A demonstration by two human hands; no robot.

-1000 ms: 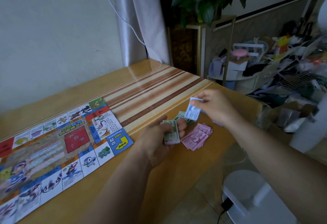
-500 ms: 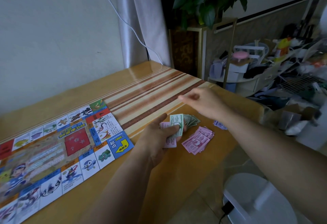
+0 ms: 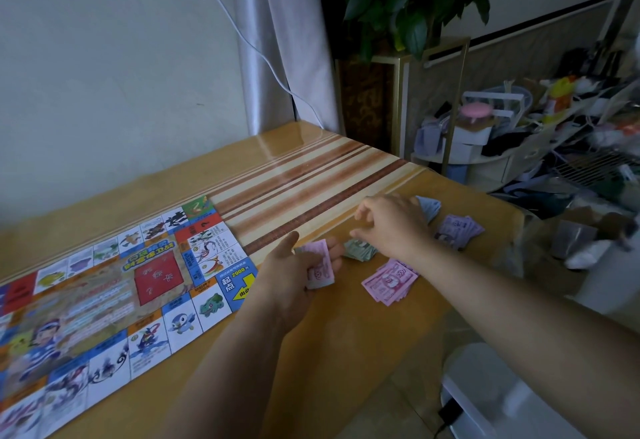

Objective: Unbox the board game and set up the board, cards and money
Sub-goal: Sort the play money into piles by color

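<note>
Gripping a pink money stack (image 3: pixel 320 267) in the left hand (image 3: pixel 294 275), right of the board (image 3: pixel 104 286). Holding the right hand (image 3: pixel 391 223) over the green pile (image 3: pixel 360 248), fingers bent, maybe empty. Might bump piles and mix colours.

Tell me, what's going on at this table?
A person is sorting play money for a board game. Their left hand holds a small stack of notes, pink on top, while the right hand hovers above a green pile. A pink pile, a purple pile and a blue pile lie on the table nearby. The board is spread flat to the left.
</note>
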